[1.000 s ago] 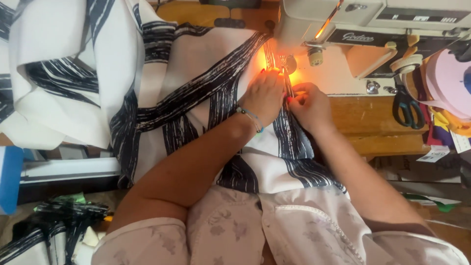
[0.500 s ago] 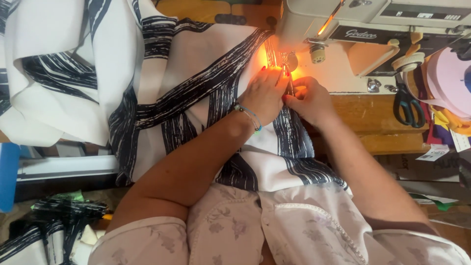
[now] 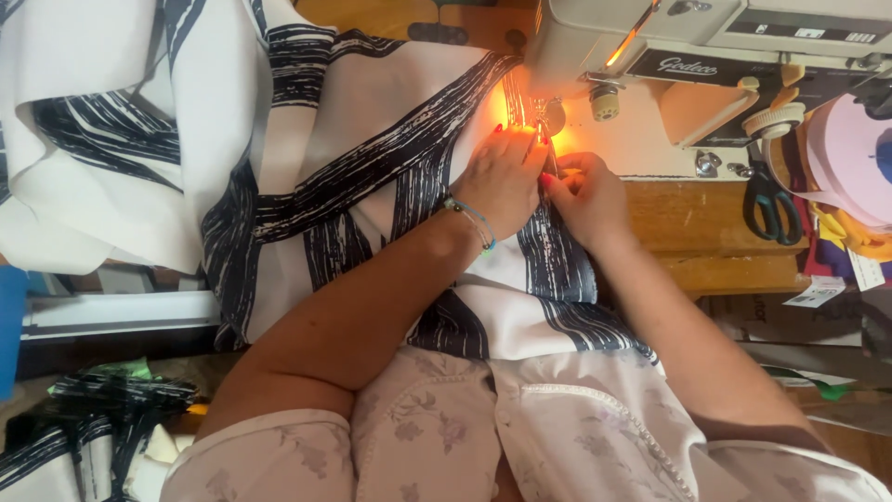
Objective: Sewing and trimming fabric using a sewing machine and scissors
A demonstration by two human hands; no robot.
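Note:
White fabric with black brush stripes (image 3: 353, 177) is spread over the wooden sewing table and hangs into my lap. My left hand (image 3: 502, 181) lies flat on the cloth just left of the needle, fingers together, with a beaded bracelet at the wrist. My right hand (image 3: 581, 191) pinches the fabric's edge just in front of the presser foot (image 3: 542, 121) of the cream sewing machine (image 3: 650, 46). The machine's lamp lights both hands orange. The needle itself is hidden behind my fingers.
Black-handled scissors (image 3: 767, 200) lie on the table to the right of the machine, beside a pink round object (image 3: 850, 158) and thread spools. Striped fabric scraps (image 3: 84, 428) pile up at lower left. A small paper tag (image 3: 818, 293) hangs at the table's right front edge.
Both hands stay at the needle, holding the cloth. The view has shifted slightly; the fabric looks almost unmoved.

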